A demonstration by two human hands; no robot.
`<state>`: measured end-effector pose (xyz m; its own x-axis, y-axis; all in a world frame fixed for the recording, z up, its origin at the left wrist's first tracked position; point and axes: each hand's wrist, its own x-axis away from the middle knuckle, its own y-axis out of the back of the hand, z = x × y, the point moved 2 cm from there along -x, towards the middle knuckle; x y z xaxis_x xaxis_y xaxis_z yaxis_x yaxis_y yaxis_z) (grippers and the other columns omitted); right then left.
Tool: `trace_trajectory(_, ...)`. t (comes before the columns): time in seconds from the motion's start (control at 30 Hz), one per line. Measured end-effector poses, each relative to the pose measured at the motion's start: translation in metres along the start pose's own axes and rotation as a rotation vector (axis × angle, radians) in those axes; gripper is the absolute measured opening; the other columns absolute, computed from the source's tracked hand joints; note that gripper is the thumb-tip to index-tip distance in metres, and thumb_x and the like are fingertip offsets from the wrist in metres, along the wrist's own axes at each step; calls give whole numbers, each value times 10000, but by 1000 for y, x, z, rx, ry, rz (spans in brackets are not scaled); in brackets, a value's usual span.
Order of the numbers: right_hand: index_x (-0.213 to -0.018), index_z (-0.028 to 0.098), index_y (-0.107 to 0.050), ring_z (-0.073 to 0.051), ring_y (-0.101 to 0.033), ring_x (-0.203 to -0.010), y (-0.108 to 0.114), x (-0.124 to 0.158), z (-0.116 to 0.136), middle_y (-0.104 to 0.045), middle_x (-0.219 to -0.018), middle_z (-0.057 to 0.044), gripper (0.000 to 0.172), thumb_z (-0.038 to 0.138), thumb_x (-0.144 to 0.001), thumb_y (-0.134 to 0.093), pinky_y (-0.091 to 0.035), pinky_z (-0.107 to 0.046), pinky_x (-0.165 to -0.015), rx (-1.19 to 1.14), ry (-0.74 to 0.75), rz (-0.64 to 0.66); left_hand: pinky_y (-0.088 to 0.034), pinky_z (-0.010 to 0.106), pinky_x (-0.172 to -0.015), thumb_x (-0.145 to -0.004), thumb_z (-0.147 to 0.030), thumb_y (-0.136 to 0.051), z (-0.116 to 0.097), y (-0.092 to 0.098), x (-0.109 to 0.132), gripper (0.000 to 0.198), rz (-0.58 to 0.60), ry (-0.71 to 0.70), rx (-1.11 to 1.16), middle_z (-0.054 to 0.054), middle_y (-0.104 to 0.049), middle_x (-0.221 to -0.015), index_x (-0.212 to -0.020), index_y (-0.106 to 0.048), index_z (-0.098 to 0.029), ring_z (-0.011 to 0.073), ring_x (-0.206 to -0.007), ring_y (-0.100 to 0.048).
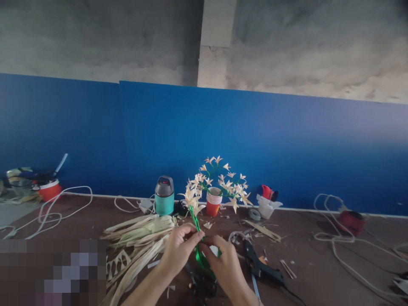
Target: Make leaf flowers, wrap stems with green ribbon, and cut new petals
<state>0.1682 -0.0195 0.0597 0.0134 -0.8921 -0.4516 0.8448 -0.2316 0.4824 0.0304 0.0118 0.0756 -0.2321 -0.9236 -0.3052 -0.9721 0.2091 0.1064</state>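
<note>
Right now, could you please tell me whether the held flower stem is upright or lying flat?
Roughly upright, leaning left: the green stem rises from the left hand to its blossoms above.

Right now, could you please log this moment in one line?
left hand: pinching green stem | right hand: beside green ribbon | red cups: stacked upright | glue gun: on table

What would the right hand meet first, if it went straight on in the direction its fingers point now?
The right hand would probably meet the left hand first, near the green stem it pinches. Depth is unclear there, so they may already touch.
</note>
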Motion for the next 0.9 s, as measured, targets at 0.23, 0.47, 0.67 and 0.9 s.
trace_trajectory(0.23,-644,153,-725,-171,-547,-575,-2,-11,-5,-671,-611,-50,288,421,-724,-653,-404,-258,-550,-230,-153,15,-425,248,-662,-721,-331,-674,-4,8,-3,170,11,74,81,34,-651,-715,-734,-698,-163,185,-708,-571)
trace_trajectory(0.47,-738,138,-739,-163,-550,-601,-12,-14,1,-687,-669,-57,255,364,-621,-744,-424,-256,-566,-449,-272,78,-393,220,-579,-714,-338,-680,-8,15,-7,198,-66,145,219,2,-618,-608,-727,-690,-141,137,-601,-526)
trace_trajectory(0.67,-622,129,-699,-76,-399,-421,-16,-22,11,-573,-484,1,333,453,-578,-764,-302,-197,-409,-564,-326,121,-430,236,-598,-688,-359,-694,-10,20,-7,229,-75,145,233,25,-656,-647,-763,-725,-144,154,-630,-561)
trace_trajectory(0.9,-573,134,-662,-63,-415,-386,-21,-19,12,-595,-484,-4,400,516,-544,-776,-281,-193,-403,-659,-396,227,-381,213,-525,-598,-340,-743,-17,29,-10,262,-185,193,305,17,-631,-609,-767,-709,-142,120,-551,-513)
